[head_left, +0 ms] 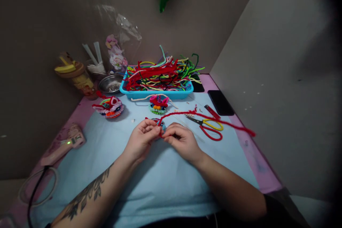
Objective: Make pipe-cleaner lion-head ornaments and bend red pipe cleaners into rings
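My left hand (143, 136) is closed in a pinch on a red pipe cleaner (175, 113) near its end. From there the stem rises and arcs far to the right, over the scissors. My right hand (184, 140) has its fingers curled and pinched at the same spot, fingertips almost meeting the left ones at the red stem. A small blue and red fuzzy piece (163, 127) shows just behind the fingertips, mostly hidden by the hands. Beyond them sits a small red lion-like head (159, 105) of pipe cleaners, and a bigger one (110, 107) lies to the left.
A blue tray (161, 95) heaped with coloured pipe cleaners stands at the back. Scissors (211, 130), a small red tool (212, 112) and a black phone (221, 102) lie right. On the left are a lit glue gun (66, 144), a metal bowl (110, 83) and a cup (80, 78).
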{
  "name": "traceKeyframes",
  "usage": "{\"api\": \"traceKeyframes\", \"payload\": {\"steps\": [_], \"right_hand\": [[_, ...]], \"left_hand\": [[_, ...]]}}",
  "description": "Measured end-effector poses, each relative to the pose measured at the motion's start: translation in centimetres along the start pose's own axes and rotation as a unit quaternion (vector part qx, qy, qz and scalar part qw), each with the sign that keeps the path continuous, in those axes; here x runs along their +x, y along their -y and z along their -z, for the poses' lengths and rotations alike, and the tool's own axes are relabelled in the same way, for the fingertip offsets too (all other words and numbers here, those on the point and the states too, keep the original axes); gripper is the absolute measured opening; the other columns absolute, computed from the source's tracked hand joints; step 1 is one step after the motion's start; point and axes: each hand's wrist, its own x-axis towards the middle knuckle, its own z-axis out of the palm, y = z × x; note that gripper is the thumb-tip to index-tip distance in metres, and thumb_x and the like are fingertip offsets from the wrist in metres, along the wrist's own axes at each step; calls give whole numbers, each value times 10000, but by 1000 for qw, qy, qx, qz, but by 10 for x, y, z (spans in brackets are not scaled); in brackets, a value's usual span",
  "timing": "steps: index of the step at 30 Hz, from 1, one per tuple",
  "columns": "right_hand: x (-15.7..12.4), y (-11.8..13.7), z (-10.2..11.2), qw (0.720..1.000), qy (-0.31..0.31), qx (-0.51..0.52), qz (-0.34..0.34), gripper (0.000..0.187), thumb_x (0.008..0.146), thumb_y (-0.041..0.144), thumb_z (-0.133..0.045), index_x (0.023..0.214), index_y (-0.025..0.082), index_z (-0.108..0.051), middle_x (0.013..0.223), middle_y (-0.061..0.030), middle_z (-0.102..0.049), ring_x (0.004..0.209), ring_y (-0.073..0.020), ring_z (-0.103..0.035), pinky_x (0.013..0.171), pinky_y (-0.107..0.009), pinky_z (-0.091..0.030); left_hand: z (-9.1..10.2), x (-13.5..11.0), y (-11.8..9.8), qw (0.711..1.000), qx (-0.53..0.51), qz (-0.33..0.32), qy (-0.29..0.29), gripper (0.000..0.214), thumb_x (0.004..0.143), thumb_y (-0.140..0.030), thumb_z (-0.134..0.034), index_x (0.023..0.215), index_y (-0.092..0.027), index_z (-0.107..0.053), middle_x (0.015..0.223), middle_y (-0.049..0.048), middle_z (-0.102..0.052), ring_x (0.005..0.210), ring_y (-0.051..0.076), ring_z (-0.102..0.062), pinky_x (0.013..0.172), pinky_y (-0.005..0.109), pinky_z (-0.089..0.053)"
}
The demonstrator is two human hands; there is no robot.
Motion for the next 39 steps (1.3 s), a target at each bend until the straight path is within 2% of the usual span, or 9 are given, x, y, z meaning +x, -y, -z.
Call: {"api": "traceKeyframes", "payload": {"steps": [5,10,17,20,25,30,32,39], "right_hand": [[0,-2,-1,996,-36,48,-70,36,732,187,-693,712,208,-672,717,0,-596,682,-136,-558,640,-265,-444],[0,-4,-3,987,-53,116,-102,73,702,221,-728,673,203,-664,713,8,-596,691,-133,-568,665,-265,-455],[3,-5,1,974,-42,154,-164,213,653,315,-782,649,183,-616,619,28,-576,590,-107,-509,569,-232,-405],[4,-5,1,970,-41,177,-162,257,626,353,-799,668,185,-609,631,24,-579,584,-112,-516,562,-238,-416],[3,-4,2,981,-25,153,-120,212,679,379,-766,708,197,-661,715,-4,-591,672,-140,-555,636,-271,-446],[3,-11,6,984,-53,154,-70,170,734,360,-731,703,204,-669,731,-3,-571,675,-134,-543,661,-274,-441],[3,-14,7,986,-66,142,-52,176,741,370,-724,707,207,-667,730,-6,-569,694,-142,-541,674,-282,-441],[2,-16,6,993,-56,91,-42,240,763,418,-692,700,198,-621,721,-9,-542,712,-154,-522,686,-292,-433]], "left_hand": [[1,1,-1,999,45,-22,16,358,540,-274,-861,747,-146,-599,565,-49,-627,466,36,-513,462,136,-379],[7,1,2,990,122,-26,59,294,597,-252,-833,752,-137,-611,628,-18,-665,542,64,-579,515,157,-417],[4,-1,-3,981,174,-1,83,304,585,-277,-833,731,-138,-604,599,-11,-661,525,76,-571,501,175,-401],[2,-1,-4,980,172,18,95,322,578,-307,-834,719,-141,-598,587,-6,-658,504,73,-551,486,176,-381],[5,-1,-5,980,158,37,115,310,606,-327,-818,740,-149,-604,598,-2,-651,498,80,-543,484,188,-384],[3,-3,-7,977,169,-1,129,308,665,-362,-773,868,-162,-655,774,38,-680,684,135,-623,607,238,-487],[1,-5,-8,971,196,-13,134,316,674,-371,-762,895,-166,-667,799,41,-676,687,134,-614,607,237,-491],[-1,-9,-7,946,290,-5,145,315,753,-449,-657,670,-146,-653,592,22,-614,496,95,-502,483,203,-403]]}}
